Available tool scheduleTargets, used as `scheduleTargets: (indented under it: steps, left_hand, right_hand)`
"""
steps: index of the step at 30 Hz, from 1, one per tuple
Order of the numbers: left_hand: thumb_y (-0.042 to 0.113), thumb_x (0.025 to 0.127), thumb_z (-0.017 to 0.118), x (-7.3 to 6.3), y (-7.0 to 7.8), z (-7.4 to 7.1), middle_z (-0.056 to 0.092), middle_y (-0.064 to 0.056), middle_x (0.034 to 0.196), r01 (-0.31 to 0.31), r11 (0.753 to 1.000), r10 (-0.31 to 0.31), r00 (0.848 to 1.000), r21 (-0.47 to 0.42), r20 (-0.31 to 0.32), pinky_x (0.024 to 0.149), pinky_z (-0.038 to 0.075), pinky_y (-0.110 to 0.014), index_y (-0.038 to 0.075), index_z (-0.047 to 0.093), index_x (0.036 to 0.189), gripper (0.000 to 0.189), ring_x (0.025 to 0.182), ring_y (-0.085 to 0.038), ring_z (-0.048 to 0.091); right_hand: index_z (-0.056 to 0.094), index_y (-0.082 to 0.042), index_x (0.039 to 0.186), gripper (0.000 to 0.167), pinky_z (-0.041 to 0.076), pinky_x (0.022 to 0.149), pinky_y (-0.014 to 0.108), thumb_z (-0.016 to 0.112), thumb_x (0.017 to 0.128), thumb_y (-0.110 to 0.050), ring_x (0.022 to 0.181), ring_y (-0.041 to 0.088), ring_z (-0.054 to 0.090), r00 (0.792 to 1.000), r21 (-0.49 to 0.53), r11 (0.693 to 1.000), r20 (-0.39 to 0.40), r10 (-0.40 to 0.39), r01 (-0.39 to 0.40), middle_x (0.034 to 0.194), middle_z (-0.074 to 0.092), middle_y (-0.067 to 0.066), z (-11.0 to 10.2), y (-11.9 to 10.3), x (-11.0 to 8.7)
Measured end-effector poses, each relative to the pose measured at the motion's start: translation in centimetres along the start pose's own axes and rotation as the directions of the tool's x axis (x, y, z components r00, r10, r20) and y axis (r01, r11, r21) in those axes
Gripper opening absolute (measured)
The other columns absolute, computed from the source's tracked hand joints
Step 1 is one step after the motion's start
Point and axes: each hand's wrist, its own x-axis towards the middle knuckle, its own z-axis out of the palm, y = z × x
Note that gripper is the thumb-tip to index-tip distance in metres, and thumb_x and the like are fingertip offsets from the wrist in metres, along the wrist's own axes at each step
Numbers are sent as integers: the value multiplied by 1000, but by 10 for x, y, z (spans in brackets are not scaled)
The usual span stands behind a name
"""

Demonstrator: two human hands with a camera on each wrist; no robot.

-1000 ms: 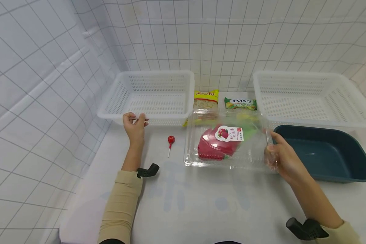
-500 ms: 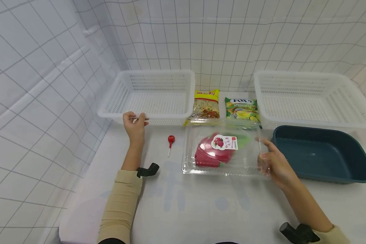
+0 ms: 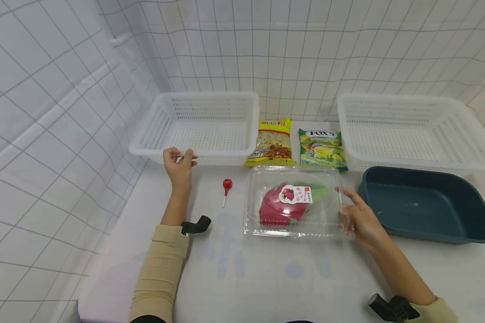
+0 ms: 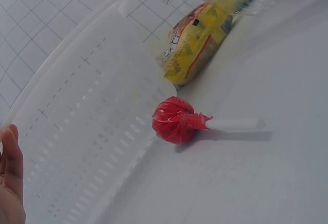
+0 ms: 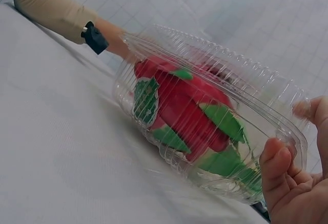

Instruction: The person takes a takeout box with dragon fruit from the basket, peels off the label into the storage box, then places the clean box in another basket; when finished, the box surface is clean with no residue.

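My right hand (image 3: 365, 222) grips the right end of a clear plastic clamshell box (image 3: 299, 233), thumb and fingers around its edge in the right wrist view. Inside lies a red dragon fruit (image 3: 275, 210) with green leaf tips, seen through the lid, which bears a white label (image 3: 296, 194). The box is low over the table in front of two food packets. At the left, my left hand (image 3: 179, 168) pinches the front rim of a white perforated basket (image 3: 222, 160). A red-wrapped lollipop (image 4: 174, 120) lies close by that basket, its white stick toward me.
A yellow noodle packet (image 3: 273, 142) and a green FOX'S candy bag (image 3: 322, 148) lie between the left basket and a second white basket (image 3: 412, 162). A dark teal tub (image 3: 428, 202) stands right of the box. Grid-patterned cloth (image 3: 291, 54) rises behind.
The clamshell box has come down toward me and slightly left with my right hand, uncovering the noodle packet and candy bag behind. My left hand stays on the basket rim.
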Motion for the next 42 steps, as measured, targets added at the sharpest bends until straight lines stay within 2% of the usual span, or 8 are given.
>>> scheduleTargets:
  steps: [10, 21, 28, 37, 39, 42]
  left_hand:
    - [-9, 90, 57, -1, 0, 1, 42, -11, 87, -5, 1000, 5, 1000, 10, -2, 55, 50, -17, 11, 33, 88, 32, 59, -11, 61]
    - [-8, 90, 57, 1, -2, 0, 43, -12, 88, -2, 1000, 2, 1000, -3, 13, 56, 51, -17, 10, 33, 89, 31, 60, -13, 61]
    - [-8, 91, 57, 1, -2, 0, 42, -11, 91, -6, 1000, 6, 1000, -8, 20, 56, 51, -17, 11, 33, 90, 30, 61, -10, 62]
    - [-7, 90, 56, 1, -3, 0, 42, -5, 88, -42, 999, 41, 999, 17, 35, 57, 52, -18, 11, 36, 89, 27, 61, -11, 63]
    - [-5, 91, 56, 0, -4, -1, 43, -5, 87, -37, 999, 36, 999, 33, 40, 58, 52, -18, 11, 38, 89, 25, 62, -11, 63]
    - [-2, 93, 57, -1, -4, -3, 47, -4, 85, -31, 997, 27, 999, 77, 43, 59, 52, -19, 13, 40, 89, 23, 62, -11, 63]
  right_hand:
    - [44, -20, 134, 49, 41, 43, 14, 35, 94, 7, 53, 2, 52, 1000, 20, 1000, 14, -18, 18, 62, 54, -6, -5, 7, 0]
    - [45, -23, 134, 49, 42, 41, 14, 37, 96, 6, 51, 2, 53, 1000, 13, 1000, -4, -8, 8, 64, 56, -6, -6, 9, -2]
    - [49, -23, 132, 43, 43, 42, 15, 40, 98, 3, 51, 2, 50, 999, 19, 1000, -41, 2, -1, 64, 53, -6, -2, 7, -3]
    - [48, -22, 131, 37, 44, 43, 15, 43, 100, -2, 51, 1, 49, 998, 28, 1000, -69, 14, -12, 65, 51, -7, 0, 8, -3]
    - [45, -20, 131, 35, 42, 43, 14, 44, 100, -3, 51, 1, 47, 996, 25, 1000, -89, 20, -18, 67, 51, -7, 2, 9, -3]
    - [40, -18, 132, 35, 39, 46, 14, 46, 99, -8, 55, 1, 45, 986, -9, 999, -161, 43, -45, 74, 52, -7, 6, 9, -2]
